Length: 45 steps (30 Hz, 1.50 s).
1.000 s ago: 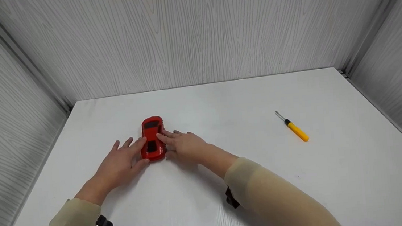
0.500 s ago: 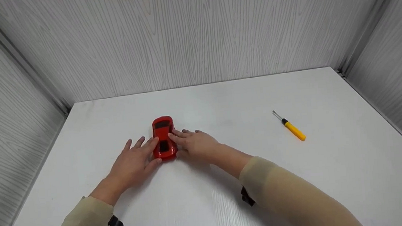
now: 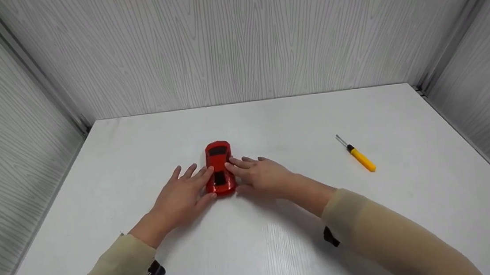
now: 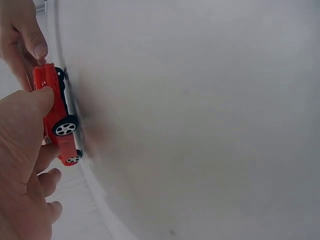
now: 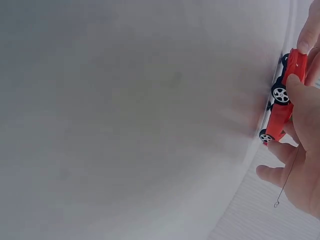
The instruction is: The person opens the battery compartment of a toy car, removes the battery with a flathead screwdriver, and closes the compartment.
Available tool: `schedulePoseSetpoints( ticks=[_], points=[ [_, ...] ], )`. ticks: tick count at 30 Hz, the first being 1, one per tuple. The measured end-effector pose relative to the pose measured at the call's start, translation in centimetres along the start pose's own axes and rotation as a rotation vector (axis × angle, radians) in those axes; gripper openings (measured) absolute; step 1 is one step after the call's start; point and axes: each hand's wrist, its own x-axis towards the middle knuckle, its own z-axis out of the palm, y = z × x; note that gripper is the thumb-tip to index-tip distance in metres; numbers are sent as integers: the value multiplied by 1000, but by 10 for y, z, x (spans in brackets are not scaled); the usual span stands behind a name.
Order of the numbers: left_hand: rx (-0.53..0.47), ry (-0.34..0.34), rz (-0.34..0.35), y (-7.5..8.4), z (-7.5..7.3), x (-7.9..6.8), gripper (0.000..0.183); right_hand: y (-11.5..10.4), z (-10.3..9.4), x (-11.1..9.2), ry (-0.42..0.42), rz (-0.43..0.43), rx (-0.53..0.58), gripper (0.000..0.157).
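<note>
In the head view a red toy car [image 3: 218, 159] with dark windows stands lengthwise, one end toward the back wall. My left hand [image 3: 179, 201] holds its left side, thumb low at the near end and a fingertip up by the roof. From the right, my right hand [image 3: 267, 178] grips the opposite side in much the same way, its fingertips beside the roof. Both wrist views show the toy car [image 4: 56, 102] with its silver-spoked wheels toward the white surface and a thumb pressed against its side. Fingers partly hide its flanks.
A screwdriver [image 3: 362, 160] with a yellow handle lies on the right of the white table [image 3: 411, 211], its metal tip pointing back and left. Wood-grain panels [image 3: 236, 40] rise behind the table and along both sides.
Both hands and the toy car between them have moved to the right, from left of centre toward the middle. The screwdriver stays where it was on the table.
</note>
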Motion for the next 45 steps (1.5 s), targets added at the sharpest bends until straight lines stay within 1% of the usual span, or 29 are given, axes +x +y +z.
schedulePoseSetpoints(
  ticks=[5,8,15,22,29,33,39,45],
  points=[
    [2,8,19,13,2,1,73,6,1,-15,8,-15,-3,78],
    [-4,-1,17,20,2,2,74,9,1,-22,8,-22,9,77],
    [4,7,40,34,4,4,73,15,2,-40,20,-39,3,78],
    [28,-15,61,49,7,6,73,19,5,-62,42,-49,5,78],
    [25,-24,92,63,6,7,71,22,6,-80,31,-36,3,80],
    [-4,-22,114,69,5,6,72,22,7,-90,30,-28,5,82],
    [-53,1,160,77,6,6,71,22,7,-102,36,-25,-8,83],
    [-98,-19,171,82,8,5,72,22,9,-111,28,-15,2,84]
  ],
)
